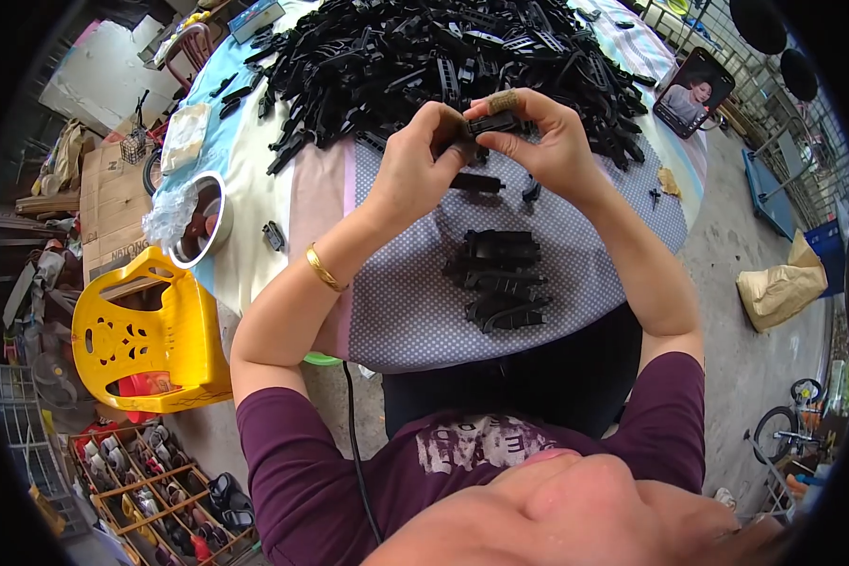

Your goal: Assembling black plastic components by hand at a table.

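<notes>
Over the middle of the table, both hands are closed on a small black plastic part. My left hand pinches its left end. The right end is in the thumb and index finger of my right hand; a tan wrap circles that index finger. Fingers hide much of the part, so its full shape cannot be made out. Just below lie a dark elongated part and a smaller black piece. Closer to me, several curved black parts lie stacked in a column on the dotted cloth.
A large heap of black plastic parts covers the table's far side. A white bowl with a plastic bag stands at the left edge, near a yellow chair. At the far right is a phone or tablet. A black cable hangs before me.
</notes>
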`<act>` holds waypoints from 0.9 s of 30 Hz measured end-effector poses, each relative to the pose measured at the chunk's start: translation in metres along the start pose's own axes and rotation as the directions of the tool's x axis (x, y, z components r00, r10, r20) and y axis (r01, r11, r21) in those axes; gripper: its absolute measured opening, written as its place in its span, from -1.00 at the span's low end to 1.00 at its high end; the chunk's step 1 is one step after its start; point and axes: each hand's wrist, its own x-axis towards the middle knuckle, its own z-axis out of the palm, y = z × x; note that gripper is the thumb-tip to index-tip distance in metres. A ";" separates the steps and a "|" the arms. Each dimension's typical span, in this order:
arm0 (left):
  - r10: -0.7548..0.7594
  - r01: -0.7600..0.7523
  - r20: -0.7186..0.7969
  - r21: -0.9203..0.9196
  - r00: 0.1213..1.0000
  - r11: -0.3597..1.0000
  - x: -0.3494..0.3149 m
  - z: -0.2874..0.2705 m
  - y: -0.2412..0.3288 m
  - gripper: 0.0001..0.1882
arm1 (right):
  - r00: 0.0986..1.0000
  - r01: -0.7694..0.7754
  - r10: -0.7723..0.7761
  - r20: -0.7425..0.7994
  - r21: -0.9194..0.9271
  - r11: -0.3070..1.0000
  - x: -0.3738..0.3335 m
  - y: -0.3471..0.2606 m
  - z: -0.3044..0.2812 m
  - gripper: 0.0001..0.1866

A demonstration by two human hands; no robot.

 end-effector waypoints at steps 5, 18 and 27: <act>-0.248 0.296 0.168 -0.402 0.954 0.866 0.001 -0.010 0.006 -0.69 | 0.998 0.056 -0.056 0.001 -0.107 0.993 0.002 0.008 -0.004 -0.72; -0.215 0.293 0.203 -0.544 0.955 0.786 -0.003 -0.014 0.011 -0.68 | 0.940 0.338 -0.323 0.110 -0.435 0.834 0.001 0.010 0.002 -0.66; 0.308 -0.292 0.004 0.325 0.951 0.899 -0.010 -0.007 0.016 -0.50 | 0.968 -0.121 0.155 0.199 -0.174 0.977 0.001 -0.003 -0.011 -0.46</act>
